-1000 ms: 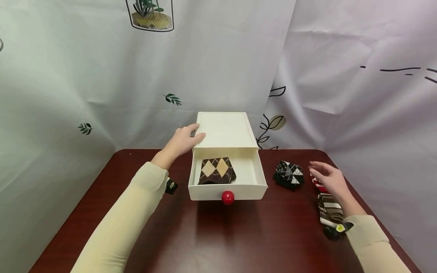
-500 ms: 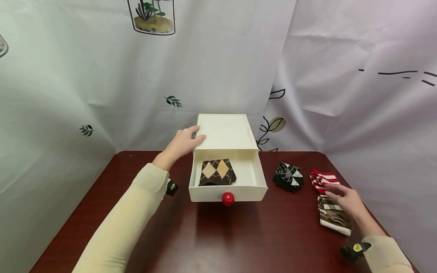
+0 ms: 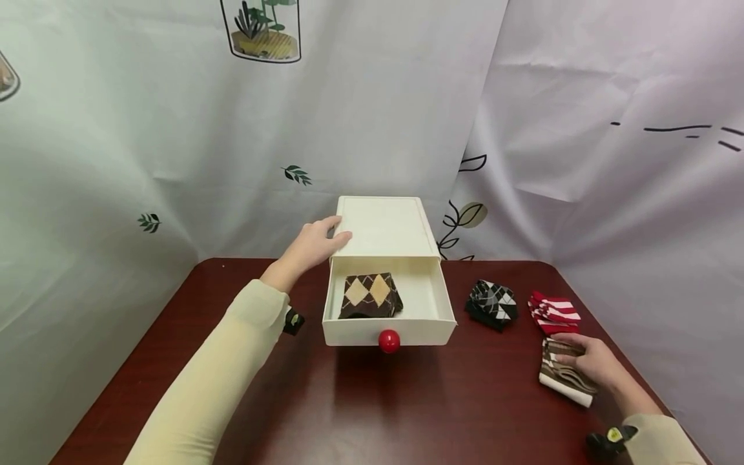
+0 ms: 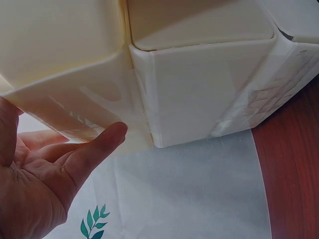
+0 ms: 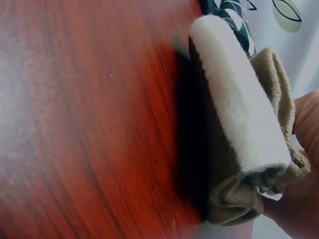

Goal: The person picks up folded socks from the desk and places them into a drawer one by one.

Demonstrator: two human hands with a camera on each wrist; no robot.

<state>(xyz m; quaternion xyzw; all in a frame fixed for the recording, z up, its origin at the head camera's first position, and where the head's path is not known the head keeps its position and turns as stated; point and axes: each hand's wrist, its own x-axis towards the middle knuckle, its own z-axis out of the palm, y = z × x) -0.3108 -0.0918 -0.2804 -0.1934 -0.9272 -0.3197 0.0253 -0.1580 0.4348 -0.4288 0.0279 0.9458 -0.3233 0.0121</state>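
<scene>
My left hand rests against the left edge of a white box, thumb and fingertips touching it. Its drawer, with a red knob, is pulled out. A folded brown argyle sock lies in the drawer's left half. At the right, my right hand pinches a folded brown-and-white striped sock between thumb and fingers. In the right wrist view this sock shows a white edge and a dark shadow beside it; the fingertips are partly hidden.
Just behind the striped sock is a folded red-and-white striped sock. A black-and-grey argyle sock lies between it and the drawer. All stand on a dark red wooden table, with a printed white curtain behind.
My right hand has moved toward me from the red sock to the brown striped sock and gripped it, turning it slightly. The left hand stays on the box.
</scene>
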